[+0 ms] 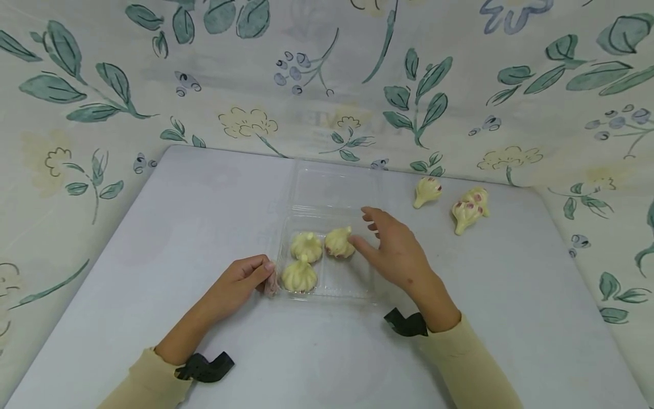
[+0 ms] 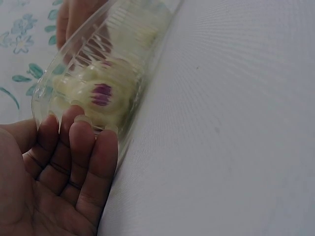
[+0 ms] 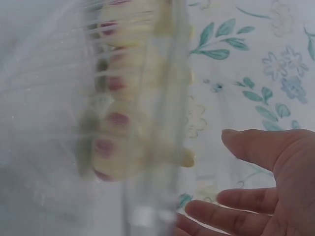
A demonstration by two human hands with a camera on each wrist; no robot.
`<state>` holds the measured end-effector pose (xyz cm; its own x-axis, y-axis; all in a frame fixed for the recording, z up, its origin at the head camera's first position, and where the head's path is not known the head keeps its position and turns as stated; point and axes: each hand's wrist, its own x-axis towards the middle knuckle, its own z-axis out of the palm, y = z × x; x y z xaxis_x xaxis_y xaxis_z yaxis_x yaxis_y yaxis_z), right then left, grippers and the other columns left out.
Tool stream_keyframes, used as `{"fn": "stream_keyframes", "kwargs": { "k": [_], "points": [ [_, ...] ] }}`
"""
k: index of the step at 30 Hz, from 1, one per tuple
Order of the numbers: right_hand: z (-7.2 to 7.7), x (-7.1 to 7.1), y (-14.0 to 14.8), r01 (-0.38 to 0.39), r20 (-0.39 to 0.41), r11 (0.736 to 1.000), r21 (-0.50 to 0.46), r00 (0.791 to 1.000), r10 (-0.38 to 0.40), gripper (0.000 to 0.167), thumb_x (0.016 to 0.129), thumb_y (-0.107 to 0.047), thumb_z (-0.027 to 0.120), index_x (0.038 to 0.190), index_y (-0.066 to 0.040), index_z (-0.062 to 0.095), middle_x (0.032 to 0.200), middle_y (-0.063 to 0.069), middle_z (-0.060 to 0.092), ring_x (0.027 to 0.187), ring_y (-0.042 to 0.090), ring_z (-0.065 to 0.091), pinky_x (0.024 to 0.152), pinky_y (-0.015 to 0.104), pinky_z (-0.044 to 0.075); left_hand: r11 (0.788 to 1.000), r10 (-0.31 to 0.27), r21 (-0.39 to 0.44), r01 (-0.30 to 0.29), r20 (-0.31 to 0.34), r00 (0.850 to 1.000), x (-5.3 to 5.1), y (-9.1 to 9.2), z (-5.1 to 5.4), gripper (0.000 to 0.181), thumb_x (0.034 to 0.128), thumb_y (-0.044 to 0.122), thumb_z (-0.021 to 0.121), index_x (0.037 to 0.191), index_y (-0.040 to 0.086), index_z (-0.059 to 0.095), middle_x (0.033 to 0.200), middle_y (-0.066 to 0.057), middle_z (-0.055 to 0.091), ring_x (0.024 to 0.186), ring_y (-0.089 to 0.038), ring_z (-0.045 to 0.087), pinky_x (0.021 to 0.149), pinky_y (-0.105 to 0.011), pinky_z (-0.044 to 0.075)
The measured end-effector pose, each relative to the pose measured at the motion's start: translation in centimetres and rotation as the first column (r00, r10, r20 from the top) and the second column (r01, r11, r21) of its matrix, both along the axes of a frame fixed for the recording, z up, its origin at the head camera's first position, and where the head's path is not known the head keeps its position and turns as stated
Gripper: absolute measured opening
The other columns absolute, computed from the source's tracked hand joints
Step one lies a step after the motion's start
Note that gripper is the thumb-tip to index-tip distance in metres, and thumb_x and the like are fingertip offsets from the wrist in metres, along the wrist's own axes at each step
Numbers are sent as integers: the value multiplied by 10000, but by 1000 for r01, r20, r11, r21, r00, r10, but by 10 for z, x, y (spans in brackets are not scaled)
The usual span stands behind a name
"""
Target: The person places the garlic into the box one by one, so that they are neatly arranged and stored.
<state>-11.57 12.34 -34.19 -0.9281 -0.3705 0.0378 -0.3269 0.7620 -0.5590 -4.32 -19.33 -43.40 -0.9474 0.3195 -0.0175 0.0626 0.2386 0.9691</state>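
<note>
A clear plastic clamshell container (image 1: pixel 347 284) lies on the table with its lid (image 1: pixel 334 187) folded back. Inside are three pale yellow garlic bulbs with purple patches: one at the front left (image 1: pixel 299 277), one behind it (image 1: pixel 306 248) and one at the back right (image 1: pixel 338 244). My left hand (image 1: pixel 240 284) pinches the container's left wall; in the left wrist view, thumb and fingertips meet at its rim. Over the container's right side hovers my right hand (image 1: pixel 401 253), fingers spread and thumb close by the back right bulb. Whether the thumb touches it, I cannot tell in the head view.
On the table's right part lie more garlic bulbs: a single one (image 1: pixel 427 191), and a front one (image 1: pixel 466 215) overlapping another (image 1: pixel 477 197). The white table (image 1: pixel 204 210) meets a leaf-and-flower patterned cloth (image 1: pixel 306 113) along its back edge.
</note>
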Motion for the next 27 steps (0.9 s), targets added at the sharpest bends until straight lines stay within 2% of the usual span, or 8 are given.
{"fn": "stream_keyframes", "kwargs": {
  "k": [15, 20, 27],
  "points": [
    [12, 7, 30, 30, -64, 997, 65, 998, -26, 639, 1007, -364, 724, 1520, -62, 490, 1445, 159, 589, 1215, 369, 644, 942, 534, 554, 1000, -15, -4, 15, 1, 1000, 1, -5, -3, 319, 1134, 201, 484, 910, 41, 645, 867, -78, 673, 820, -199, 643, 749, -305, 549],
    [15, 6, 43, 18, -87, 993, 117, 996, -8, 644, 1018, -370, 706, 1536, -69, 470, 1469, 168, 563, 1305, 363, 571, 1008, 562, 510, 1000, -17, -14, 17, -1, 1000, 2, -7, -3, 319, 1135, 203, 483, 910, 44, 645, 869, -72, 671, 818, -195, 637, 748, -306, 547],
    [19, 6, 64, 25, -102, 984, 174, 995, -8, 604, 1030, -312, 692, 1518, -27, 479, 1535, 204, 494, 1413, 414, 456, 1116, 607, 400, 999, -21, -25, 21, -5, 1000, 3, -9, -4, 317, 1133, 202, 486, 903, 50, 643, 862, -68, 666, 811, -192, 630, 742, -307, 544]
  ]
}}
